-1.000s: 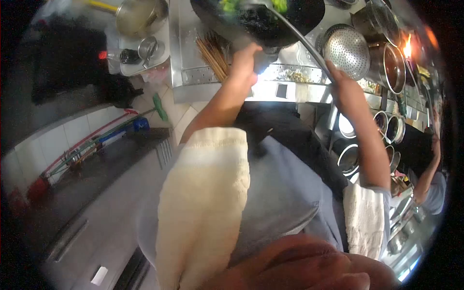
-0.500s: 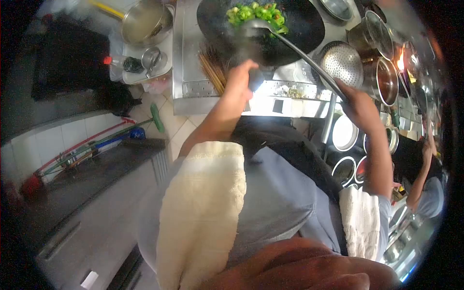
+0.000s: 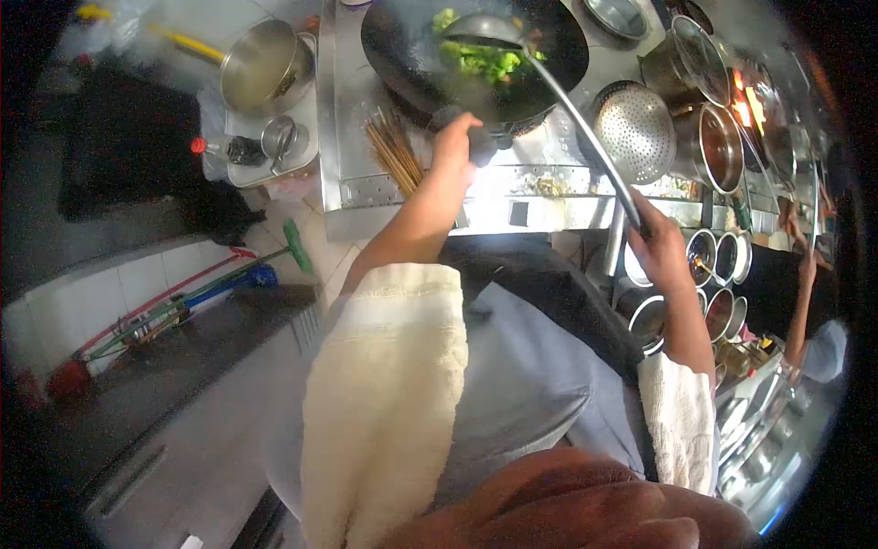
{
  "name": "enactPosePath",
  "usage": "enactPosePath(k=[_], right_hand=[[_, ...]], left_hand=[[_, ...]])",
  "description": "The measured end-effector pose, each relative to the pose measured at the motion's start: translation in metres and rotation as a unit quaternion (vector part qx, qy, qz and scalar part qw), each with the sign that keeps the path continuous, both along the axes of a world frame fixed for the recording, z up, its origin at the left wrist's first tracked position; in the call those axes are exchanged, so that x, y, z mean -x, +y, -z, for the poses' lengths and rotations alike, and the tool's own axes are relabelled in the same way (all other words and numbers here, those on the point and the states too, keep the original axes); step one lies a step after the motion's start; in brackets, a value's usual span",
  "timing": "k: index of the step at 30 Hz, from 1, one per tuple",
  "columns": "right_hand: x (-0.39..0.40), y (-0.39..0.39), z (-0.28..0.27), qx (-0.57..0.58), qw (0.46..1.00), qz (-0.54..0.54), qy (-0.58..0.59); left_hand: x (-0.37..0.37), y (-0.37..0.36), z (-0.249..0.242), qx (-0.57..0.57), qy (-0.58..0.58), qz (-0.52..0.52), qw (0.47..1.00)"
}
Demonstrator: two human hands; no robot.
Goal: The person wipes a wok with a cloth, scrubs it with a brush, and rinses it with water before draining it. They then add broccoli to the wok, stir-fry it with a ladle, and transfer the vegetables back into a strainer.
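Observation:
A large black wok (image 3: 389,50) sits at the stove, with bright green chopped vegetables (image 3: 494,64) inside. My left hand (image 3: 453,151) is closed around a dark, cloth-like grip at the wok's near side, which looks like its handle; the palm side is hidden. In my right hand (image 3: 660,242), fingers wrapped round its long metal handle, is a ladle (image 3: 585,128). Its bowl hangs over the vegetables, partly covering them. A perforated strainer (image 3: 633,133) lies to the right of the ladle's handle. Thin bamboo sticks (image 3: 393,151) stand just left of my left hand.
A metal pot (image 3: 261,69) and a small metal cup (image 3: 279,137) stand on a tray at left. Pots (image 3: 718,146) line the right side, near open flames (image 3: 752,108). Another person's arm (image 3: 800,306) reaches in at far right. A dark counter (image 3: 210,320) runs along the left.
The wok has shifted left and its near edge looks raised, showing glow beneath. My right hand has moved down and slightly left, with the ladle's bowl higher over the vegetables. My left hand keeps its hold.

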State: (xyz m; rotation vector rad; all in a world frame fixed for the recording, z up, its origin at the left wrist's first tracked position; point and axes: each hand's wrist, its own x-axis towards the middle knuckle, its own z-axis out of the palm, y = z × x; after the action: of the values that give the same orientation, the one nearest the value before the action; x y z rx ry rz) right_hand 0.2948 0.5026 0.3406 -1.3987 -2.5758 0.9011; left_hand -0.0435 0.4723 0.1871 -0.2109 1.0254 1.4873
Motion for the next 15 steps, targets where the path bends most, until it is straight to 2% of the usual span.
enactPosePath(k=[2, 3, 4, 5, 7, 8, 11, 12, 13, 15], right_hand=[[0.003, 0.006, -0.018, 0.061, 0.995, 0.075, -0.015], [-0.003, 0.013, -0.016, 0.032, 0.997, 0.063, 0.003], [0.004, 0.017, -0.034, 0.049, 0.995, 0.084, -0.035], [0.009, 0.022, -0.05, 0.044, 0.995, 0.064, -0.061], [0.01, 0.034, -0.071, 0.016, 0.995, -0.002, -0.103], [0.003, 0.039, -0.075, -0.002, 0.995, -0.045, -0.086], [0.001, 0.033, -0.11, 0.042, 0.989, -0.083, -0.119], [0.006, 0.026, -0.119, 0.026, 0.985, -0.104, -0.137], [0.015, 0.018, -0.122, 0.013, 0.98, -0.124, -0.155], [0.051, 0.011, -0.112, 0.053, 0.957, -0.084, -0.272]], left_hand=[[-0.003, 0.007, -0.008, -0.009, -0.02, -0.016, 1.0], [-0.002, 0.011, -0.012, -0.01, -0.058, -0.017, 0.998], [-0.001, 0.013, -0.012, -0.008, -0.096, -0.018, 0.995], [0.002, 0.017, 0.009, -0.006, -0.096, -0.016, 0.995], [0.01, 0.026, 0.069, -0.064, -0.032, 0.065, 0.995], [0.005, 0.016, 0.051, -0.062, -0.029, 0.065, 0.996], [-0.022, -0.03, -0.019, 0.0, -0.006, 0.012, 1.0], [-0.027, -0.042, -0.02, -0.016, -0.035, -0.003, 0.999], [-0.025, -0.048, -0.011, 0.001, -0.007, -0.016, 1.0], [-0.024, -0.059, -0.015, 0.009, 0.016, 0.015, 1.0]])
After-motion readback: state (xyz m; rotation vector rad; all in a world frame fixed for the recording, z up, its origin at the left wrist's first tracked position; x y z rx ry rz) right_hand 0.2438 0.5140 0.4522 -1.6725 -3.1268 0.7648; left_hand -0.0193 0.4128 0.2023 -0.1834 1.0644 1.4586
